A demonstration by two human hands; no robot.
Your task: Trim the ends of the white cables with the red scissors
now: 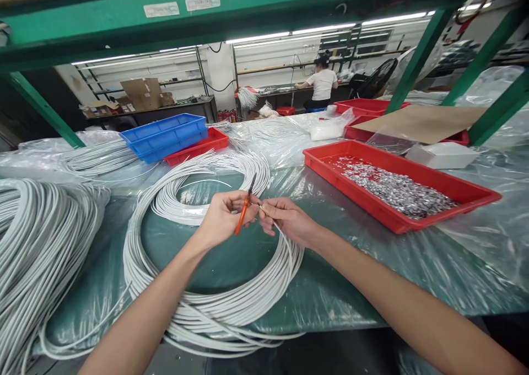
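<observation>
My left hand is closed around a slim orange-handled tool with a dark, pointed tip angled up and away; its exact kind is unclear. Close beside it, my right hand pinches the end of a light grey cable, thumb against the fingers. The fingertips of both hands nearly meet at the cable end, and the small detail there is too fine to make out. Beneath the hands lies a large loose coil of the same grey cable, with a smaller coil at its far side.
A red tray of small shiny metal pieces stands to the right. Another thick cable bundle lies at the left. Farther back, a blue tray rests on a red one. A green frame crosses overhead; a person sits beyond.
</observation>
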